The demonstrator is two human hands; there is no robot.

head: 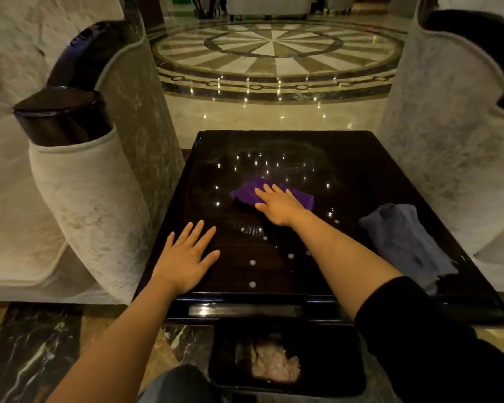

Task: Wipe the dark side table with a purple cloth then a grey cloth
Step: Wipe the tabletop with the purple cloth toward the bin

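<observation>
While the left hand (186, 257) lies flat with fingers spread on the lower left part of the dark table (361, 175), the right hand (277, 203) presses palm-down on the purple cloth (246, 194) near the middle of the frame. Its grip is open too: fingers stretched out and slightly fanned over the cloth, pinching nothing. The cloth is bunched, showing past the fingertips on the left and behind the hand on the right, and it lies directly on the glossy tabletop, which mirrors many small ceiling lights. At the right edge of the table lies the grey cloth (405, 239), crumpled and long, well apart from both hands. A black sleeve (419, 330) covers the right upper arm at the lower right. Pale upholstered armchairs (85, 184) with dark glossy arm tops flank the table on either side, and a polished floor medallion (274, 50) fills the upper middle of the frame.
</observation>
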